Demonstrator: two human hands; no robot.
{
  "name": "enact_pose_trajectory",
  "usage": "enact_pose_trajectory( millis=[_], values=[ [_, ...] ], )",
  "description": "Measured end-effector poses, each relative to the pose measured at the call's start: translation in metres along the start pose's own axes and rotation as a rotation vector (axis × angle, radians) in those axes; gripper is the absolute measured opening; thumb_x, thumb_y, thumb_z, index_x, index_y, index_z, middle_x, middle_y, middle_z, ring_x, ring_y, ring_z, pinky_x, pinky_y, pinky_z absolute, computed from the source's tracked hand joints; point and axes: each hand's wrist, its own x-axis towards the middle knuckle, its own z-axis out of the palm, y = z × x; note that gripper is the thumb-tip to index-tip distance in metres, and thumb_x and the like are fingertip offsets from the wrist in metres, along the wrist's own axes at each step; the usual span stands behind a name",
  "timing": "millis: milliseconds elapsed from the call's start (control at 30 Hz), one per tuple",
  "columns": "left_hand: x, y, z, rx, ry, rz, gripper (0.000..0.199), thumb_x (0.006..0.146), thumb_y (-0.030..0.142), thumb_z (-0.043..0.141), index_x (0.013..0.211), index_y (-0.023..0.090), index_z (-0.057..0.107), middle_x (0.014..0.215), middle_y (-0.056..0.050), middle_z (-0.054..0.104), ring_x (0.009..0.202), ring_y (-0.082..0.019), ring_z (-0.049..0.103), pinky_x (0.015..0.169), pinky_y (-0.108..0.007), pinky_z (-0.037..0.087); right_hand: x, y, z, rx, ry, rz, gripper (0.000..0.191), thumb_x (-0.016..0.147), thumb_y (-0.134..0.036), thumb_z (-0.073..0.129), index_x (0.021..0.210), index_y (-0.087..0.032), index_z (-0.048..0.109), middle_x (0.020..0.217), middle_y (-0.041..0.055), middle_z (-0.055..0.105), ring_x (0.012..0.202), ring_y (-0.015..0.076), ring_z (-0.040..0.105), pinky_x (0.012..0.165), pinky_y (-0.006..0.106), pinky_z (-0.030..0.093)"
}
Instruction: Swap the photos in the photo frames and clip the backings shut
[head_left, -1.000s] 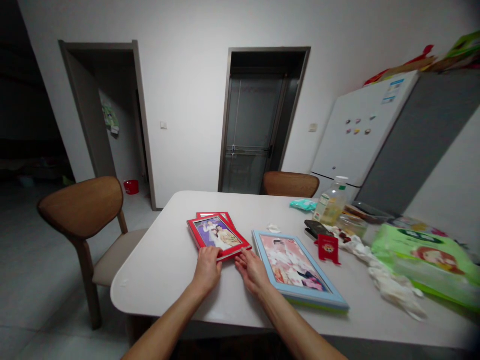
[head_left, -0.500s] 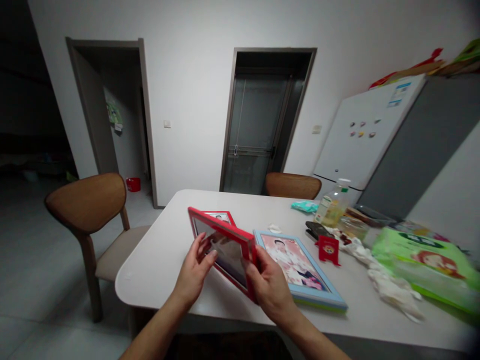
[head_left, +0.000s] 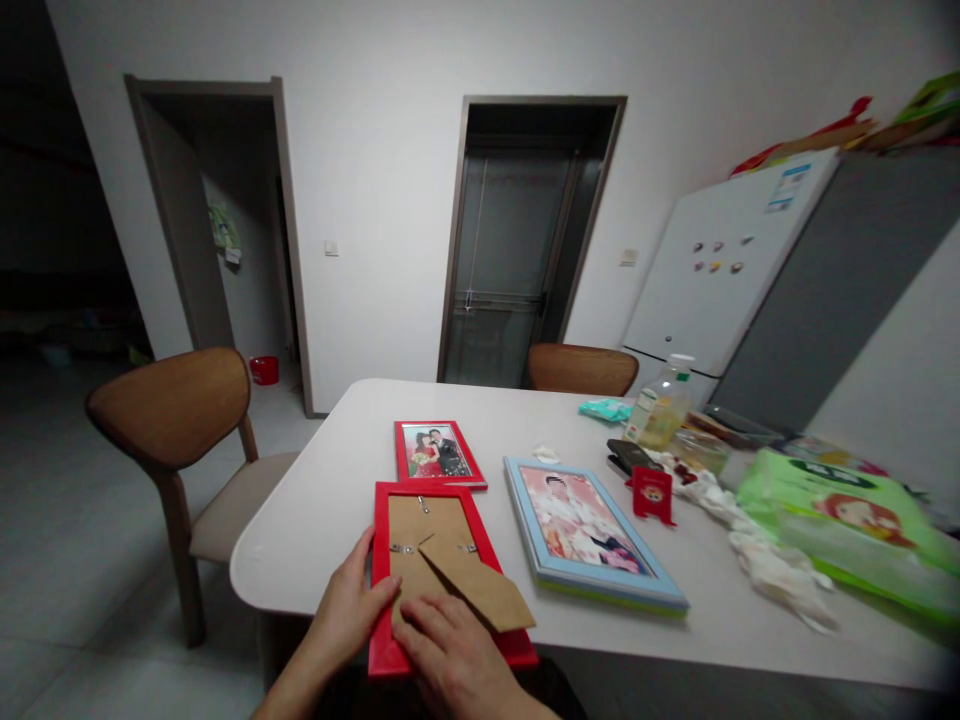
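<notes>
A red picture frame [head_left: 387, 560] is turned face down at the front edge of the table, its brown backing board [head_left: 409, 515] and small metal clips showing. A brown stand flap [head_left: 484, 590] sticks up at an angle from the backing. My left hand [head_left: 356, 600] grips the frame's left edge, thumb on the back and fingers underneath. My right hand [head_left: 450, 650] rests with its fingers on the lower backing, beside the flap; its thumb is hidden. Just beyond lies a second red frame [head_left: 476, 470] with a couple's photo. To the right is a light blue frame [head_left: 600, 510], photo up.
On the table's right side are a red stand-like piece [head_left: 652, 494], a dark phone-like object [head_left: 628, 458], a bottle [head_left: 660, 405], crumpled tissues [head_left: 780, 580] and a green tissue pack [head_left: 847, 520]. Wooden chairs stand left [head_left: 172, 410] and behind the table [head_left: 581, 370].
The held red frame has turned from a raised tilt to back side up and come lower and nearer me. My right hand has moved from its right edge onto the backing.
</notes>
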Motion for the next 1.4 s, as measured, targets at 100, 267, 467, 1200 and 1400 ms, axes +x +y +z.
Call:
enact_pose_trajectory(
  millis=[100,267,467,1200,1400],
  values=[
    [0.004,-0.006,-0.001,0.287,0.013,0.01,0.056,0.068,0.022,0.05,0.121,0.012,0.036,0.117,-0.009,0.052,0.108,-0.02,0.048,0.093,-0.034,0.034,0.002,0.0,0.013,0.003,-0.016,0.034,0.031,0.078,-0.022,0.045,0.108,-0.017,0.049,0.097,0.0082,0.059,0.088,0.0197,0.05,0.076,0.033,0.045],
    [0.01,-0.012,-0.001,0.509,0.036,0.017,0.052,0.066,0.019,0.05,0.117,0.011,0.042,0.122,-0.011,0.048,0.113,-0.02,0.041,0.097,-0.032,0.027,0.007,-0.002,0.014,0.089,-0.14,0.099,0.029,0.075,-0.022,0.05,0.104,-0.019,0.052,0.096,0.0066,0.06,0.088,0.0191,0.05,0.079,0.033,0.044],
    [0.009,-0.014,0.001,0.538,0.02,0.032,0.054,0.069,0.022,0.048,0.12,0.007,0.039,0.123,-0.013,0.046,0.114,-0.022,0.04,0.098,-0.035,0.025,0.018,0.021,-0.034,0.31,-0.2,0.357,0.033,0.077,-0.023,0.045,0.109,-0.019,0.051,0.11,0.0076,0.054,0.099,0.0169,0.048,0.085,0.03,0.04],
    [0.004,-0.013,0.002,0.599,0.012,0.054,0.051,0.072,0.021,0.042,0.122,0.01,0.036,0.127,-0.011,0.043,0.116,-0.02,0.038,0.099,-0.037,0.025,0.04,0.061,0.003,0.066,-0.265,0.512,0.024,0.08,-0.028,0.042,0.091,-0.021,0.062,0.092,0.006,0.056,0.088,0.0166,0.047,0.076,0.025,0.033],
    [0.005,-0.013,0.002,0.621,0.004,0.067,0.049,0.073,0.021,0.04,0.12,0.01,0.039,0.125,-0.011,0.044,0.115,-0.02,0.039,0.098,-0.036,0.027,0.067,0.046,0.03,0.033,-0.317,0.466,0.02,0.078,-0.028,0.045,0.078,-0.022,0.064,0.079,0.0037,0.058,0.079,0.0156,0.048,0.069,0.025,0.033]
  ],
)
